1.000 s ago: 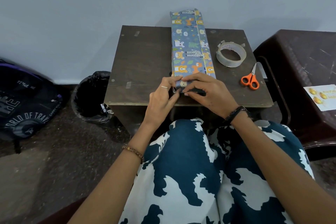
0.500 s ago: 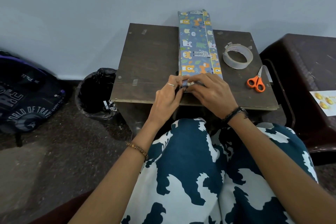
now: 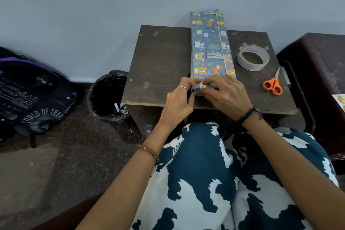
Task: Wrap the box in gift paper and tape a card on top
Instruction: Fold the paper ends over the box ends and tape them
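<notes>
Listing by size, largest first, with the near-end fold of the wrapping as the step in hand.

Dark brown wooden table (image 3: 164,65): square top, set against the pale wall, bearing everything below but the bin.

Long narrow box in blue gift paper printed with cartoon animals (image 3: 209,46): lies lengthwise down the table's middle, far end at the wall, near end at the person's hands. A seam runs along its top; the far end looks folded shut.

Black plastic-lined waste bin (image 3: 108,97): stands on the floor just left of the table. A few pale scraps show against its inner wall; the rest of the inside is too dark to read.

Roll of clear adhesive tape (image 3: 253,59): flat on the table, right of the box, a loose tab lifted at its rim.

Orange-handled scissors (image 3: 273,85): near the tape, blades closed.

Left hand (image 3: 177,102): fingers curled, pinching the paper at the box's near left corner.

Right hand (image 3: 225,97): fingers curled over the near end, pressing the flap down and holding it.

Judgement: the next move calls for one hand to keep the fold while the other fetches tape. No card can be made out on the table.
</notes>
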### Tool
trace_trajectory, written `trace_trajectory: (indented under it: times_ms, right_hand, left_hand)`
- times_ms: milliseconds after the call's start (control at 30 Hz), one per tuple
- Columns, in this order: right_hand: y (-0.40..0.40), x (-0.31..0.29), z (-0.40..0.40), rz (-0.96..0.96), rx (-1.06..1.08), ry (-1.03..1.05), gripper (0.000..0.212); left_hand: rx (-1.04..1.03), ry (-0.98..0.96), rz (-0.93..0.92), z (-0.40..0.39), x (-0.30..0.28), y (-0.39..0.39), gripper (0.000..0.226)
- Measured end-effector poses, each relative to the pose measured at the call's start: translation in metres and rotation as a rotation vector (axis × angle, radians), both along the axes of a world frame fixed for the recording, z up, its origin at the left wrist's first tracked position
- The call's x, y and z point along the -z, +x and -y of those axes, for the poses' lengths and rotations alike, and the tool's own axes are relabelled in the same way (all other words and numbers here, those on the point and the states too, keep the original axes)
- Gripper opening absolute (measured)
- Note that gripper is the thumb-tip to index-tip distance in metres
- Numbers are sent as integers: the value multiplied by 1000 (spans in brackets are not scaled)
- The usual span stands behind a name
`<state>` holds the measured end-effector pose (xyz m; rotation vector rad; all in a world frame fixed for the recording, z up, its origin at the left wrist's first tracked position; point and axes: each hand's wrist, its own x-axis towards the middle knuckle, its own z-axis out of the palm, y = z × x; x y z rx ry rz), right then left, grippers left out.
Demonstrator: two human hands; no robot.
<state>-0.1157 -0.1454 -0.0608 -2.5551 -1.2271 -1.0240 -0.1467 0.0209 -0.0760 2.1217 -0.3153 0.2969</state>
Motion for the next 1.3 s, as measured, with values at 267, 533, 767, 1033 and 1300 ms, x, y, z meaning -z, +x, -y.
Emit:
trace_trajectory:
  times_ms: [267, 533, 767, 1033, 1300]
  right_hand:
    - [1, 2, -1, -41, -7, 80, 5]
    - [-1, -9, -10, -301, 70, 268, 39]
    - [0, -10, -12, -445, 94, 410, 58]
    - [0, -20, -16, -711, 189, 541, 78]
    - [19, -46, -20, -1135, 259, 483, 93]
  left_hand:
    - [4, 1, -68, 1, 4, 2, 42]
    - [-72, -96, -108, 7, 3, 4, 33]
    - [-104, -92, -98, 10, 2, 4, 45]
    - [-104, -68, -90, 9, 3, 7, 36]
    - [-129, -95, -81, 11, 0, 6, 46]
